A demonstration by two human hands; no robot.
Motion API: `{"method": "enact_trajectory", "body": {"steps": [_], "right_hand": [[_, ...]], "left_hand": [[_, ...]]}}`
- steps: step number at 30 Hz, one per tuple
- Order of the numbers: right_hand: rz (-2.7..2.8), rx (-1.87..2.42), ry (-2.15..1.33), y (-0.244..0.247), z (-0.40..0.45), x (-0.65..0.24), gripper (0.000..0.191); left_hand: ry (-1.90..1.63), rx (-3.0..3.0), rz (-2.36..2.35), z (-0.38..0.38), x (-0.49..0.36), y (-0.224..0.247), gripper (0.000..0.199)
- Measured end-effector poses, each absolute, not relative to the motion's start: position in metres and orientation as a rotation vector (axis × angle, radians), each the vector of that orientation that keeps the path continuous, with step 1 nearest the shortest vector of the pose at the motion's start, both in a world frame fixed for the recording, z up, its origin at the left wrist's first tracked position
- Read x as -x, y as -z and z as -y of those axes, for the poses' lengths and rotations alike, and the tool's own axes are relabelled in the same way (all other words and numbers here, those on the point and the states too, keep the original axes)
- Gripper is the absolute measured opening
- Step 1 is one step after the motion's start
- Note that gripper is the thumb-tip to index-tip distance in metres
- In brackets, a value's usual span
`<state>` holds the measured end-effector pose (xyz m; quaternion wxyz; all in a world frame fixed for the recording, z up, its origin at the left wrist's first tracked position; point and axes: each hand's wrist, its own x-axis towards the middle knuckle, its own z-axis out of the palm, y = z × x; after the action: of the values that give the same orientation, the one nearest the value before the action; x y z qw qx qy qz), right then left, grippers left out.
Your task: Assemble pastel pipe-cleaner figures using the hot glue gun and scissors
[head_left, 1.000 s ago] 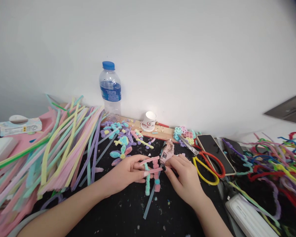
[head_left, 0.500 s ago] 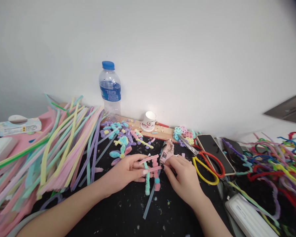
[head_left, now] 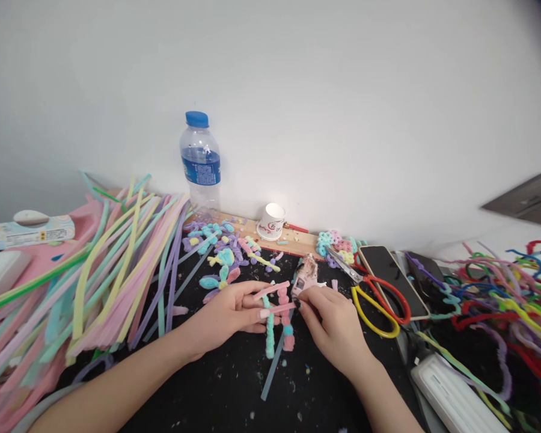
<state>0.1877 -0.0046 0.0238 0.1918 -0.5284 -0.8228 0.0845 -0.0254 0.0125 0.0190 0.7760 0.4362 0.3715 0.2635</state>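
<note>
My left hand (head_left: pixel 237 310) is closed on a small pipe-cleaner piece with a mint twisted strand (head_left: pixel 269 337) and pink strips (head_left: pixel 277 308). Close to it hangs or lies a pink, bumpy twisted strand (head_left: pixel 288 338) with a blue band near its lower end; whether it is joined on, I cannot tell. With thumb and forefinger pinched, my right hand (head_left: pixel 331 322) meets the free end of the lower pink strip. Just behind those fingers lies a pink glue gun (head_left: pixel 304 278) with a brown-stained nozzle. A translucent glue stick (head_left: pixel 273 367) slants below the hands.
Scissors (head_left: pixel 379 300) and a phone (head_left: pixel 394 279) lie to the right, with a white power strip (head_left: pixel 455 394) and tangled pipe cleaners (head_left: pixel 518 307) beyond. Long pastel pipe cleaners (head_left: pixel 117 270) cover the left. A bottle (head_left: pixel 201 162) and paper cup (head_left: pixel 272 222) stand behind, near finished flowers (head_left: pixel 225 258).
Hardly anything differs. The lower end of the pink strand has shifted very slightly downward, and both hands keep their hold and place.
</note>
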Motion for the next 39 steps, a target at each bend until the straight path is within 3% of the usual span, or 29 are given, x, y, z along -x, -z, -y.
{"method": "enact_trajectory", "body": {"steps": [15,28,39], "right_hand": [[2.353,1.479,-0.236,-0.023,0.005,-0.186,0.019],[2.268,1.415,-0.291,-0.024,0.007,-0.186,0.017],[2.227,1.386,-0.487,-0.023,0.013,-0.18,0.016]], "left_hand": [[-0.587,-0.935,-0.798,-0.013,0.026,-0.017,0.054],[-0.588,-0.917,-0.749,-0.013,0.026,-0.032,0.05],[-0.719,-0.986,-0.803,-0.01,0.019,-0.014,0.039]]}}
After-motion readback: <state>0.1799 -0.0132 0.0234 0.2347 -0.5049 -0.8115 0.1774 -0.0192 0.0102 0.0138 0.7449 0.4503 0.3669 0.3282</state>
